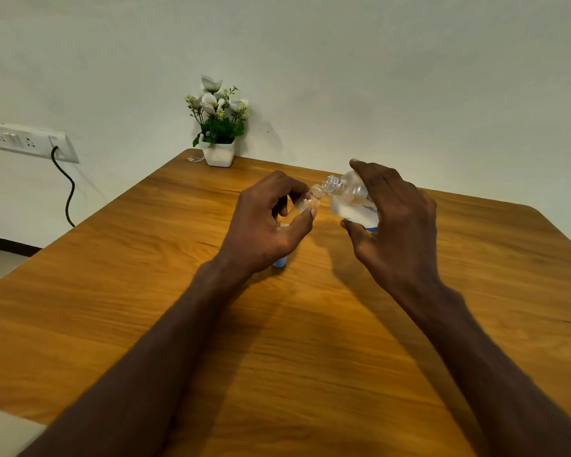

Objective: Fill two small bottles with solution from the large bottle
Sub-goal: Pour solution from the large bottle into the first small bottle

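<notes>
Hands work close together above the wooden table (145, 291): left hand (264, 225) pinches one small clear bottle (307, 202), tilted, while right hand (396, 222) grips one large bottle (351, 201), its open mouth touching the small one's. One blue-topped object (280, 261) peeks under the left hand.

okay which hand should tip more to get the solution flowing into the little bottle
Right. The right hand holds the large bottle tilted, mouth at the small bottle held by the left hand.

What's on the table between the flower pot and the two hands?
In the head view, only bare wooden table lies between the flower pot and the left hand and right hand.
</notes>
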Motion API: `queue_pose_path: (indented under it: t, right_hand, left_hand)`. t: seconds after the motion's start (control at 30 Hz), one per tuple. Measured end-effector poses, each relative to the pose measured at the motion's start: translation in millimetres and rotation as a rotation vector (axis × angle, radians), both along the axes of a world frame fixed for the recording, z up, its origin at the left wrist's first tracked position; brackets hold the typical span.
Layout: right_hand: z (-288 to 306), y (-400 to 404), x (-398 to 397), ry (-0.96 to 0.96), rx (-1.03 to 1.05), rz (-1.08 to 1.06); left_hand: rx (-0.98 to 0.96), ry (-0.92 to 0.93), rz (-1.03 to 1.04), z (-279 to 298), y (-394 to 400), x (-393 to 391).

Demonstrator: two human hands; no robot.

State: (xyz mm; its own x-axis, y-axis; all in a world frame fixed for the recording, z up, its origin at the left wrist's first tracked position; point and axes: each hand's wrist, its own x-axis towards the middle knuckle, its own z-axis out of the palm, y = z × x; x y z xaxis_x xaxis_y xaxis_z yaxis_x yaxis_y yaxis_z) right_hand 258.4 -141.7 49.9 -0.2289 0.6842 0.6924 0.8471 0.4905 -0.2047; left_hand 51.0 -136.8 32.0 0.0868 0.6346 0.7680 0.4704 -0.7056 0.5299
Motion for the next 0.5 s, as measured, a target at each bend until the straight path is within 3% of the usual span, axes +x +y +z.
queue_pose_path:
  t: [0.5]
  right_hand:
    - [0.0, 0.0, 2.4, -0.017, 0.072, -0.013]
  left_hand:
    - [-0.008, 0.008, -0.009, 0.9, -0.9, 1.3]
